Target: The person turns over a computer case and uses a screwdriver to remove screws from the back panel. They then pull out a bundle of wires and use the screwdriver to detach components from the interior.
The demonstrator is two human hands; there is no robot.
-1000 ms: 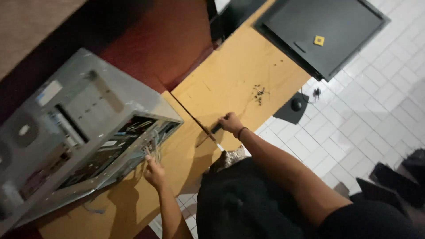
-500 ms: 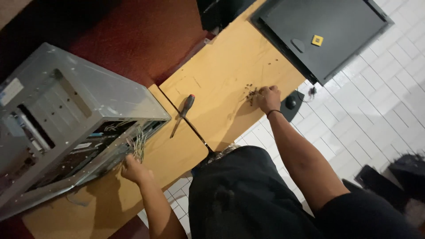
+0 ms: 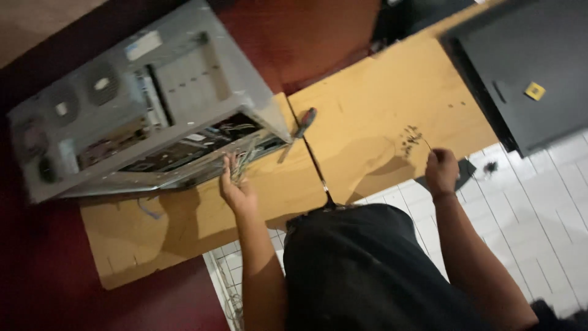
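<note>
A grey computer case (image 3: 153,104) lies on its side on a wooden table (image 3: 367,110), its open side facing me. My left hand (image 3: 236,187) rests at the lower rim of the opening, fingers stretched up among a bundle of loose cables (image 3: 245,160). My right hand (image 3: 442,171) hovers at the table's near edge with fingers curled closed, just below a small scatter of dark screws (image 3: 410,140). I cannot see anything inside it. A dark-handled screwdriver (image 3: 300,125) lies on the table between my hands, next to the case's corner.
A black flat side panel (image 3: 527,67) with a small yellow sticker lies at the table's far right. White floor tiles (image 3: 539,208) are below, with a small dark object (image 3: 490,167) on them. Dark red floor (image 3: 294,30) lies beyond the table.
My right hand left the screwdriver lying on the table, reached over to the screws, and has now drawn back slightly with fingers closed. My left hand stayed at the case opening.
</note>
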